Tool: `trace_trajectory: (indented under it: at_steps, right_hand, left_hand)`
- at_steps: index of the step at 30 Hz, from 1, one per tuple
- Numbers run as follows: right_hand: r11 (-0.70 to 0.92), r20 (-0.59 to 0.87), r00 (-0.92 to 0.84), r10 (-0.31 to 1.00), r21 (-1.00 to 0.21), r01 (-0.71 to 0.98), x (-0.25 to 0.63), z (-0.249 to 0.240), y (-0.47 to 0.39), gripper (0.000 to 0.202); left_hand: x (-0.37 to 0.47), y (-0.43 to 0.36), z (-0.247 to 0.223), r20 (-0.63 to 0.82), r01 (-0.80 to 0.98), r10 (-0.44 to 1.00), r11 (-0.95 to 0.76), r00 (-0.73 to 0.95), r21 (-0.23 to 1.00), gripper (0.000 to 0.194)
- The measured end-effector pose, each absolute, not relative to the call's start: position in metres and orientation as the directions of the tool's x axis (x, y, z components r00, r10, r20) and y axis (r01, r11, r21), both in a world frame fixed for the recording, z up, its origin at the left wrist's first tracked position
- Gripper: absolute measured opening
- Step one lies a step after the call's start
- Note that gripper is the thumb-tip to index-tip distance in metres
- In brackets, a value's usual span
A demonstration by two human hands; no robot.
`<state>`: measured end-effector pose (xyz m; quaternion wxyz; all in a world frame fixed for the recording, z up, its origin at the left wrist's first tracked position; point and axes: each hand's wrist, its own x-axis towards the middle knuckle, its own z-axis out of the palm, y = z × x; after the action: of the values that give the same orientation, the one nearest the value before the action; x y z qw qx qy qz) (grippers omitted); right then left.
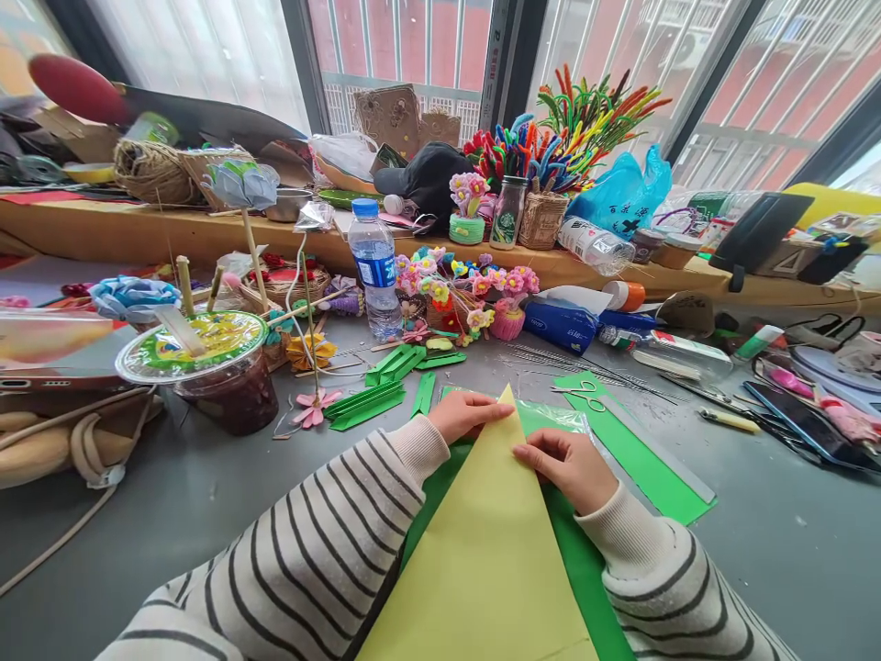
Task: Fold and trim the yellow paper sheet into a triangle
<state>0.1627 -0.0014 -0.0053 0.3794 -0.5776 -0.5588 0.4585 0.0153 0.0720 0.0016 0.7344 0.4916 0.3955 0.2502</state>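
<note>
the left hand (469, 415) pinched the yellow paper (482, 560) near its pointed tip, fingers closed together; the right hand (573, 466), forefinger curled, gripped its right edge.

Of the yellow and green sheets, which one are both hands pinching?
The yellow sheet, left hand near its tip, right hand on its right edge; one green sheet lies beneath it, another green sheet under the scissors.

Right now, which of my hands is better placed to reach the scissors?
Probably your right hand: it looks nearer the scissors, which lie on its side of the yellow paper. Your left hand would likely have to reach across.
</note>
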Motion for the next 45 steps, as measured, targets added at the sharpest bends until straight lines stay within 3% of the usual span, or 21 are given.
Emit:
trace_trajectory:
  at_steps: [10, 15, 24, 31, 37, 45]
  right_hand:
    - [-0.120, -0.153, -0.069, 0.986, -0.929, 0.350, 0.170, -0.003, -0.003, 0.029]
    - [-0.111, -0.105, 0.036, 0.994, -0.945, 0.309, 0.178, -0.005, -0.001, 0.029]
    - [-0.132, -0.074, 0.214, 0.974, -0.954, 0.271, 0.206, -0.001, -0.004, 0.031]
    - [-0.144, -0.055, 0.344, 0.937, -0.960, 0.241, 0.225, -0.003, -0.003, 0.028]
    - [-0.238, -0.211, 0.157, 0.965, -0.953, 0.184, 0.223, -0.006, -0.014, 0.026]
    - [-0.234, -0.187, 0.276, 0.943, -0.961, 0.149, 0.223, -0.009, -0.019, 0.028]
  left_hand:
    - [0.012, 0.071, -0.001, -0.338, 0.105, 0.758, 0.339, 0.558, 0.935, 0.034]
    - [-0.004, 0.063, 0.003, -0.416, 0.264, 0.654, 0.323, 0.632, 0.909, 0.032]
    - [-0.055, 0.045, 0.012, -0.532, 0.457, 0.579, 0.286, 0.618, 0.842, 0.021]
    - [-0.074, 0.036, 0.008, -0.487, 0.422, 0.652, 0.271, 0.581, 0.865, 0.020]
    - [-0.073, 0.037, 0.005, -0.404, 0.333, 0.747, 0.255, 0.529, 0.908, 0.020]
    - [-0.077, 0.038, 0.001, -0.438, 0.309, 0.729, 0.317, 0.526, 0.897, 0.023]
